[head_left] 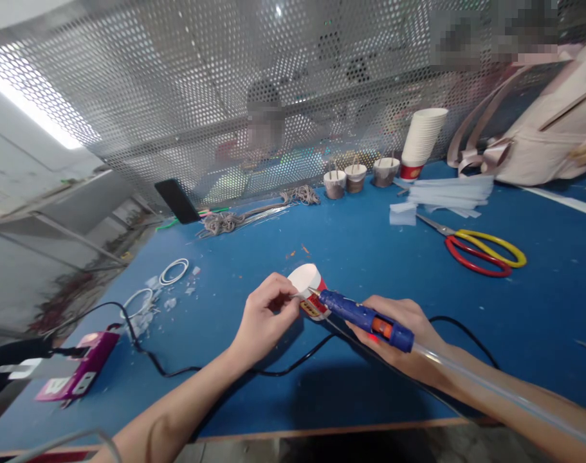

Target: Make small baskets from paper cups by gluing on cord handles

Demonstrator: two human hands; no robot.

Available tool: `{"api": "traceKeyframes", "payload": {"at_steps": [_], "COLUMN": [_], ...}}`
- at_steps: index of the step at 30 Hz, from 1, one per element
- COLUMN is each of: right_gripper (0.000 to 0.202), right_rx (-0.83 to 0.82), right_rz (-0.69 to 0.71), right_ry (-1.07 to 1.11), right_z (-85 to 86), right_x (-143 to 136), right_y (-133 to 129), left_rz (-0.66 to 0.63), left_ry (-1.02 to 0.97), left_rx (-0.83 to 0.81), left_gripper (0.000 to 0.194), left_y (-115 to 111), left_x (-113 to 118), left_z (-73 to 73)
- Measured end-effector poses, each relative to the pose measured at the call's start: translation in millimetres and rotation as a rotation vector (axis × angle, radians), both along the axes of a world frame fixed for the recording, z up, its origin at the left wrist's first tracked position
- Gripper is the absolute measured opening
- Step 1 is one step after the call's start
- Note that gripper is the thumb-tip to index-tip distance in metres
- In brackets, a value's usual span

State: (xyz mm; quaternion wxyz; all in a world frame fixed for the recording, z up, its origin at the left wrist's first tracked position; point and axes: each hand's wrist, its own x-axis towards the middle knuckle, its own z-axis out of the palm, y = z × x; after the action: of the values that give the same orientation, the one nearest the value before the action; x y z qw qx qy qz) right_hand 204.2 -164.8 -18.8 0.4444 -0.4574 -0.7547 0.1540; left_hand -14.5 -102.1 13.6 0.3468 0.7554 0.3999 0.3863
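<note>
My left hand (272, 308) pinches the rim of a short white-and-red paper cup (313, 307), which is tilted with its pale round face up and toward me. In my right hand (403, 328) is a blue glue gun (355, 314), with a long clear glue stick (505, 392) running out of its back end. The gun's nozzle tip is at the cup's rim, close to my left fingertips; whether it touches cannot be made out. A small red light glows under the gun.
Red-and-yellow scissors (485, 251) lie at right below white strips (449, 193). Behind stand stacked paper cups (424, 138) and three filled cups (355, 178). A purple power strip (83, 366), a black cable (293, 366), white rings (173, 272), grey cord (220, 223) and a phone (177, 200) are left.
</note>
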Motion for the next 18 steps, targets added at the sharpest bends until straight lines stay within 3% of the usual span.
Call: {"api": "traceKeyframes", "payload": {"at_steps": [7,14,18], "right_gripper": [0.022,0.014,0.024], "right_rx": [-0.043,-0.083,-0.085], "right_rz": [-0.13,-0.028,-0.1], "right_ry": [0.059,0.06,0.066], "right_z": [5.2,4.4,8.0], "right_x": [0.8,0.0,1.2], "right_y": [3.6,1.1,4.0], "left_rz": [-0.014,0.002,0.009], "left_ry": [-0.001,0.04,0.048], "left_rx": [-0.028,-0.08,-0.104], "left_gripper": [0.011,0.009,0.009], "left_y": [0.6,1.1,1.5], "left_x": [0.5,-1.6,-1.9], "left_z": [1.9,0.5,0.4]}}
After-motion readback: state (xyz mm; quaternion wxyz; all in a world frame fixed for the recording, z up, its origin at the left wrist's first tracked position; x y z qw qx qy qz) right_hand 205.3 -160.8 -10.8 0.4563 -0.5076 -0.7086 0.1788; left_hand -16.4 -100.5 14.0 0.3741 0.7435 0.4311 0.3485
